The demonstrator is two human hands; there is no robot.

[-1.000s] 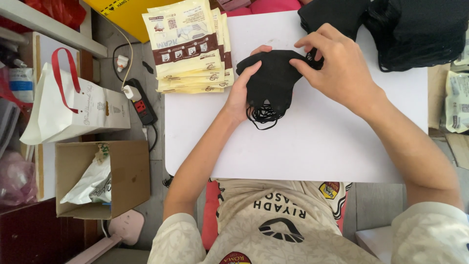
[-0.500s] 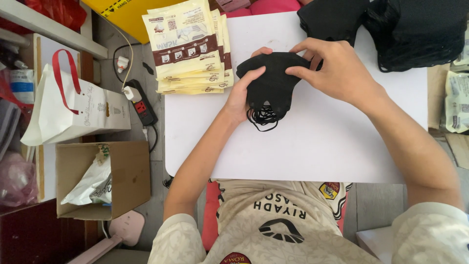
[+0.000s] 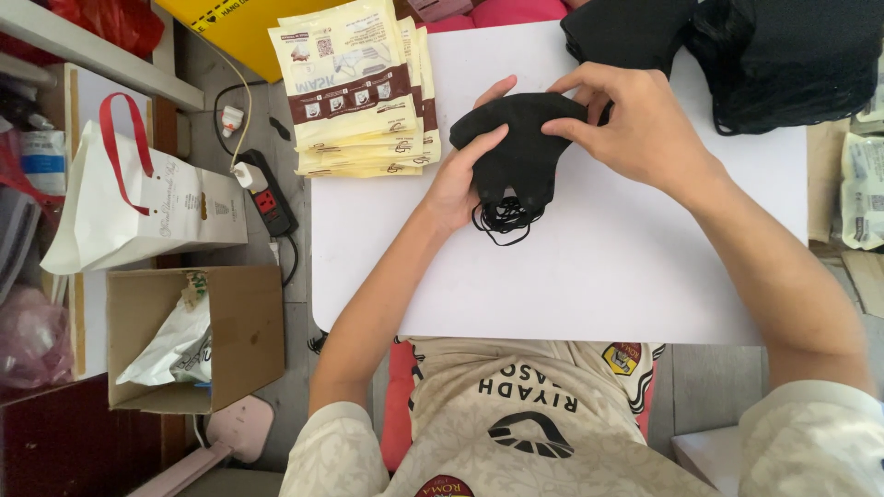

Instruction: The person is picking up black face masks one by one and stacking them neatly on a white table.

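A small stack of black face masks [image 3: 525, 156] with dangling ear loops sits above the white table [image 3: 571, 276], held from both sides. My left hand [image 3: 460, 175] grips its left edge, thumb on top. My right hand [image 3: 635, 124] pinches its upper right edge with the fingertips. A pile of cream and brown flat packets [image 3: 359, 92] lies on the table's far left corner, just left of my left hand.
Heaps of black masks [image 3: 783, 55] fill the table's far right. On the floor at left stand a white paper bag with red handles [image 3: 138, 202], an open cardboard box [image 3: 193, 340] and a power strip [image 3: 267, 198]. More packets [image 3: 861, 189] lie at the right edge.
My right hand has slid left over the top of the mask stack and now pinches its edge. The left hand and the stack have barely moved.
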